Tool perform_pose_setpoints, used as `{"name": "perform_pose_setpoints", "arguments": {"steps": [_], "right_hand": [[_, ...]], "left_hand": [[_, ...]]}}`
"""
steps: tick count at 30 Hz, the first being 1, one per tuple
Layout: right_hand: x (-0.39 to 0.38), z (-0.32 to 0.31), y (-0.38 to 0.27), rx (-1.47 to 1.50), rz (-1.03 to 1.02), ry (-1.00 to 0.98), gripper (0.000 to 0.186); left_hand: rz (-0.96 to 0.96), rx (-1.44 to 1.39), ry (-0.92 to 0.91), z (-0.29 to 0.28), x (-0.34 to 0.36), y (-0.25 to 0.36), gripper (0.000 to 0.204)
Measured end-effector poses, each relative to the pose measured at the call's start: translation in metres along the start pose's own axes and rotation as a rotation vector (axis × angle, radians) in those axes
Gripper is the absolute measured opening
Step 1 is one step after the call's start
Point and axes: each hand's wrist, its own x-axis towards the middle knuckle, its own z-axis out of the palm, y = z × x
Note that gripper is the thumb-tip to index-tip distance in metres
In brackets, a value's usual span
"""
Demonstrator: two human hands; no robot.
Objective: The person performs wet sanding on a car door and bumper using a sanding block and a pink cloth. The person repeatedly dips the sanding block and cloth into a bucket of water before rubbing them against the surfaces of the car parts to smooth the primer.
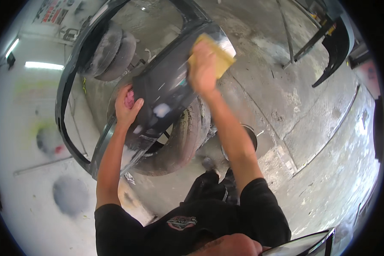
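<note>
A dark grey car door (164, 83) with pale patches and a hollow window frame lies tilted in front of me. My right hand (204, 70), slightly blurred, presses a yellow sheet (219, 57) onto the far right end of the door; I cannot tell whether it is sandpaper or cloth. At the door's left edge, my left hand (126, 110) holds a crumpled pink wad (129, 99) in its palm. The left thumb rests on the panel, and the other fingers are partly hidden.
A worn tyre (181, 147) stands under the door, with several stacked tyres (106, 51) beyond it. A round container (248, 136) sits below my right forearm. A black curved car panel (338, 51) is at the far right. A paint-marked white wall (42, 111) borders the left.
</note>
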Motion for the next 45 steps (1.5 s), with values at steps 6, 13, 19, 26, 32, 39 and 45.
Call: {"name": "perform_pose_setpoints", "arguments": {"steps": [6,13,19,26,32,39,45], "right_hand": [[-0.042,0.001,-0.053,0.218,-0.460,-0.288,0.056],[-0.012,0.018,-0.065,-0.069,-0.104,-0.009,0.059],[-0.081,0.002,-0.138,0.060,-0.203,-0.180,0.062],[-0.156,0.019,-0.223,0.054,-0.087,-0.181,0.064],[-0.221,0.024,-0.307,0.117,-0.126,-0.371,0.061],[-0.228,0.030,-0.363,0.379,-0.096,-0.383,0.057],[-0.205,0.024,-0.334,1.002,0.297,-0.539,0.074]], "left_hand": [[0.019,0.015,0.065,0.002,0.002,0.015,0.059],[-0.005,0.116,0.002,0.000,0.007,0.043,0.054],[0.203,-0.066,0.128,-0.011,-0.002,0.022,0.052],[0.111,-0.346,0.114,-0.058,-0.072,-0.002,0.057],[-0.165,-0.562,0.177,-0.130,-0.169,-0.017,0.070],[-0.430,-1.357,0.272,-0.181,-0.234,-0.053,0.057],[-0.465,-1.142,0.352,-0.150,-0.224,-0.033,0.058]]}}
